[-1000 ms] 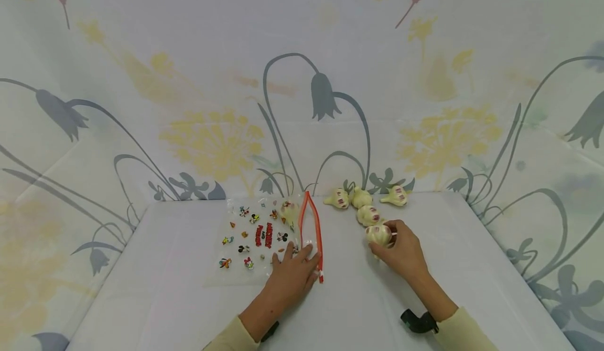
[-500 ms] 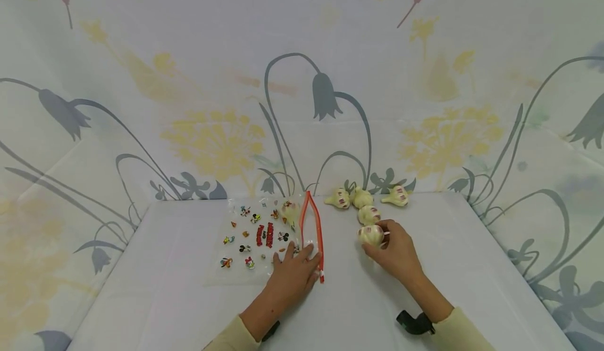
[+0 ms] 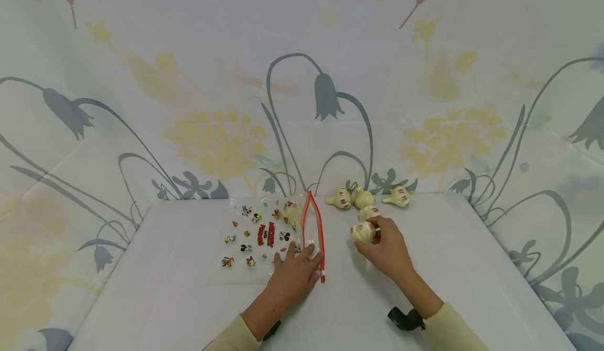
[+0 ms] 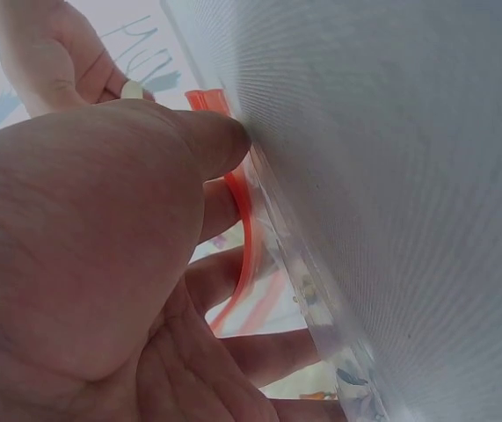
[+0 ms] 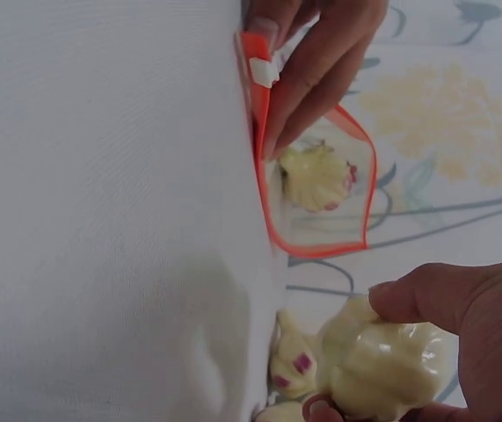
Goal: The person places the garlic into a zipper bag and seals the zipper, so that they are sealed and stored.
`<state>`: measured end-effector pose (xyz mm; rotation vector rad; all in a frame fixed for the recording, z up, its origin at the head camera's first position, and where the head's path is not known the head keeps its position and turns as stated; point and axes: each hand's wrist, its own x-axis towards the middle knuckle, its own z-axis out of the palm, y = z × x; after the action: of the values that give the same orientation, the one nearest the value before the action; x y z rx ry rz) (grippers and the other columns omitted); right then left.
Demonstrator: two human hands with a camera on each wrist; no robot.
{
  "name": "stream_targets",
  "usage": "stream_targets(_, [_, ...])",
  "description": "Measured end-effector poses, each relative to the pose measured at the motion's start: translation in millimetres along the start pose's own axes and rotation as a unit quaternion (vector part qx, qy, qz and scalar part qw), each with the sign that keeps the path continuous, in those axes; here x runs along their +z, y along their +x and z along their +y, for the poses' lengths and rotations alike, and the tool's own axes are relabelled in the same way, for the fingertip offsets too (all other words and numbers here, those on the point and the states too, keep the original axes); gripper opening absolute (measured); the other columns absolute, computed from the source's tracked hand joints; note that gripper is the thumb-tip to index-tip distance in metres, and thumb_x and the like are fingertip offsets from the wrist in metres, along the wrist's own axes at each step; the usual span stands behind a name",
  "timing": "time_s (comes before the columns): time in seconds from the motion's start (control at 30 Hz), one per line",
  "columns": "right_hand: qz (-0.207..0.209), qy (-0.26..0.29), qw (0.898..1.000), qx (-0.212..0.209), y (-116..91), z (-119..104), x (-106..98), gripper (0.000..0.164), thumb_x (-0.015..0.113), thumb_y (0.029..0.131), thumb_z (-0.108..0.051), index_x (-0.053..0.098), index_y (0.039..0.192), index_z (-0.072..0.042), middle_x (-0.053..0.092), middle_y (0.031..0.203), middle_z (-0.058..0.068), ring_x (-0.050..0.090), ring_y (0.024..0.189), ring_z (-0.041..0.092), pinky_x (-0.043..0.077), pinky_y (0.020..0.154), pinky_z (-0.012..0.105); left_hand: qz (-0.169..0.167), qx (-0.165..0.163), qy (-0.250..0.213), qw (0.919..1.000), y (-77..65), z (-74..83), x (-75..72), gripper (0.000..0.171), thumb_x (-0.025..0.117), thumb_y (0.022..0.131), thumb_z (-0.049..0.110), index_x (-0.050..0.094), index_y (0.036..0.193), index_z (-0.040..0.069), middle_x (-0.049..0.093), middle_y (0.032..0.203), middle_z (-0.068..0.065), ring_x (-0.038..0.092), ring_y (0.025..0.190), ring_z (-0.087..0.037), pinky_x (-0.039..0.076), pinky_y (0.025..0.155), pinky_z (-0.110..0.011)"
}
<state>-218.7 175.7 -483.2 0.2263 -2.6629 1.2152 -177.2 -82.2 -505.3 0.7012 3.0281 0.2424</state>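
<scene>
My right hand (image 3: 389, 247) pinches a garlic bulb (image 3: 361, 232) between thumb and fingers; its pale stem points back toward the palm. In the right wrist view this bulb (image 5: 387, 365) fills the lower right. My left hand (image 3: 292, 275) presses down with spread fingers at the mouth of a clear zip bag (image 3: 218, 273) printed with cartoon characters. The bag's red zip edge (image 3: 321, 230) gapes apart, facing the right hand. A white slider (image 5: 264, 72) sits at its near end. Inside the bag lies another garlic bulb (image 3: 289, 210), also seen through the opening.
Several more garlic bulbs lie at the back of the white table (image 3: 179, 246): one at the left (image 3: 340, 198), one beside it (image 3: 364, 198), one farther right (image 3: 398, 196). Another bulb (image 3: 369, 212) lies just behind the held one. A flower-patterned cloth (image 3: 226, 78) rises behind.
My right hand has moved left toward the bag's mouth with the garlic bulb in it. The left hand stays on the bag.
</scene>
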Motion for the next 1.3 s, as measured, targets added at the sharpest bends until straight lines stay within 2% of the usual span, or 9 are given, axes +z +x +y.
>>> stream_targets(0.23, [-0.005, 0.003, 1.0, -0.003, 5.0, -3.4, 9.7, 0.058, 0.088, 0.085, -0.011, 0.06, 0.133, 0.005, 0.059, 0.119, 0.02, 0.063, 0.103, 0.028, 0.059, 0.087, 0.042, 0.002, -0.001, 0.002, 1.0, 0.7, 0.4, 0.6, 0.048, 0.061, 0.108, 0.041, 0.06, 0.153, 0.026, 0.052, 0.16, -0.003, 0.044, 0.147, -0.048, 0.044, 0.103, -0.076])
stream_targets(0.73, [-0.006, 0.013, 1.0, -0.002, 14.6, -9.8, 27.4, 0.06, 0.086, 0.087, -0.013, 0.056, 0.136, 0.005, 0.064, 0.12, 0.019, 0.065, 0.102, 0.03, 0.057, 0.088, 0.044, 0.018, 0.004, 0.01, 0.9998, -0.6, 1.1, 0.0, 0.047, 0.063, 0.107, 0.04, 0.062, 0.151, 0.025, 0.054, 0.158, -0.004, 0.046, 0.145, -0.049, 0.045, 0.102, -0.076])
stream_targets(0.97, [-0.005, 0.029, 1.0, -0.003, 18.8, -11.8, 36.3, 0.06, 0.088, 0.085, -0.009, 0.056, 0.134, 0.006, 0.064, 0.124, 0.021, 0.066, 0.106, 0.032, 0.059, 0.091, 0.046, 0.044, 0.015, 0.014, 0.9988, -2.5, 1.5, -0.5, 0.044, 0.063, 0.107, 0.038, 0.064, 0.148, 0.023, 0.057, 0.155, -0.004, 0.05, 0.142, -0.05, 0.048, 0.098, -0.075])
stream_targets(1.3, [-0.01, 0.049, 0.999, -0.009, 23.4, -12.0, 49.9, 0.057, 0.085, 0.086, -0.01, 0.057, 0.134, 0.006, 0.064, 0.128, 0.022, 0.067, 0.11, 0.035, 0.059, 0.093, 0.048, 0.042, 0.012, 0.022, 0.9988, -1.3, 1.3, 1.7, 0.044, 0.063, 0.107, 0.039, 0.064, 0.148, 0.025, 0.057, 0.156, -0.003, 0.05, 0.142, -0.049, 0.048, 0.098, -0.075])
